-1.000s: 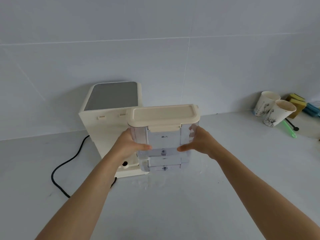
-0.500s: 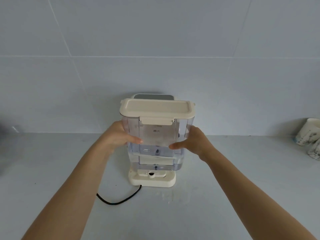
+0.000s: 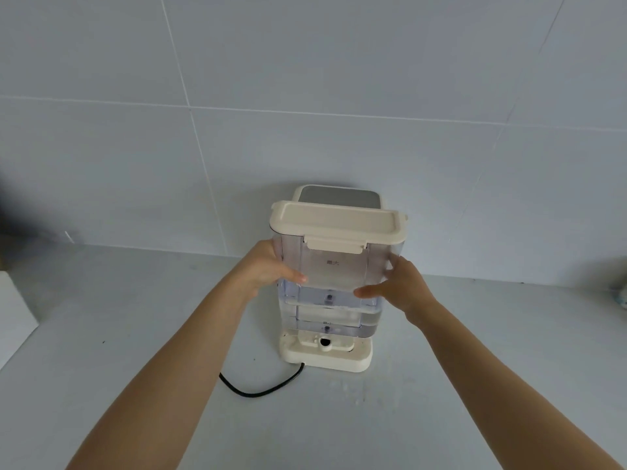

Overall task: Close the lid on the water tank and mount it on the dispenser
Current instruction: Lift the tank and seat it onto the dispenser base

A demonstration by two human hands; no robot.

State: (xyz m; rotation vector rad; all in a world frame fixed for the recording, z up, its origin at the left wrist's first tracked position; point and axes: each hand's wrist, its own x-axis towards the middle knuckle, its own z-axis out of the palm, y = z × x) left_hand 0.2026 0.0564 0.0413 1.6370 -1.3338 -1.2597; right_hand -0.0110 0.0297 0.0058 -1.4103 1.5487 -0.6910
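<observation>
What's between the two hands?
The clear water tank, lid on. In the head view, the left hand and the right hand press its two sides.

1 water tank (image 3: 334, 283) w/ 1 lid (image 3: 337, 222), 1 dispenser (image 3: 327, 354), 1 cord (image 3: 261, 388), 2 hands: left hand (image 3: 261, 271), right hand (image 3: 402, 286).

I see a pale grey counter (image 3: 101, 334) meeting a wall of large grey tiles (image 3: 305, 62). A white block (image 3: 13, 310) sits at the counter's left edge, cut off by the frame. At the far right, something small and patterned (image 3: 621, 296) peeks in, too cropped to identify.
</observation>
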